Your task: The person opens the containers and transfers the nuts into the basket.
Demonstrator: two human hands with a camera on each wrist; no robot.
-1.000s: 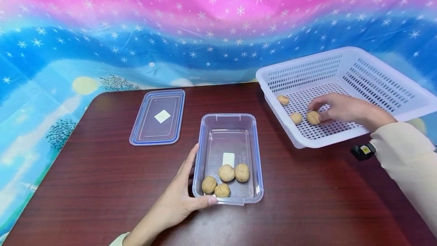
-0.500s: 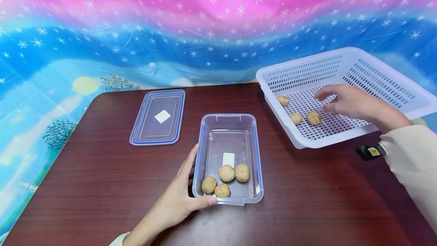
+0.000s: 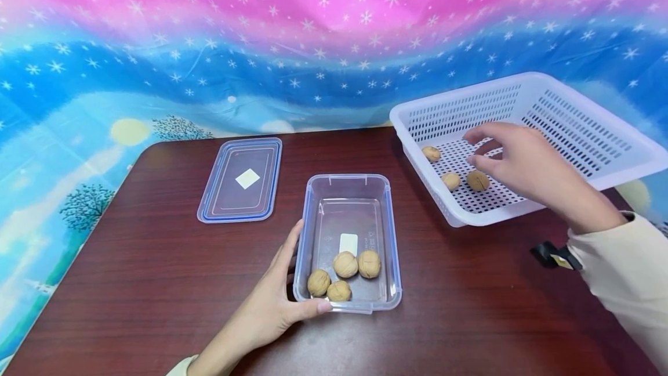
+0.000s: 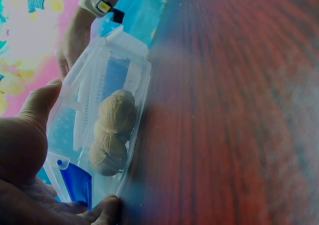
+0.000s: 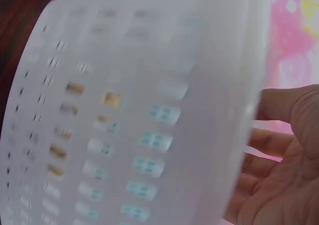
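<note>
My left hand point(image 3: 271, 300) grips the near left corner of a clear plastic food container point(image 3: 395, 237), its thumb on the near rim and its fingers along the left side. Several walnuts point(image 3: 345, 264) lie in the near half of the container; the left wrist view shows walnuts point(image 4: 117, 111) through its wall. Over the white plastic basket point(image 3: 417, 170), my right hand point(image 3: 522, 158) hovers with thumb and fingers apart and nothing seen between them. Three walnuts sit in the basket: one by its left wall point(image 3: 431, 154), one nearer point(image 3: 451, 181), and one below the fingertips point(image 3: 478, 180).
A clear lid with a blue seal point(image 3: 240, 181) lies flat on the dark red-brown table point(image 3: 156, 271), left of the container. Behind the table hangs a pink and blue snowflake cloth point(image 3: 313, 45). The basket's slotted wall point(image 5: 114, 135) fills much of the right wrist view.
My right hand has drawn back from the walnut it was touching, risen, and come back left above it. The walnut stays in the basket. My left hand and the container have not moved.
</note>
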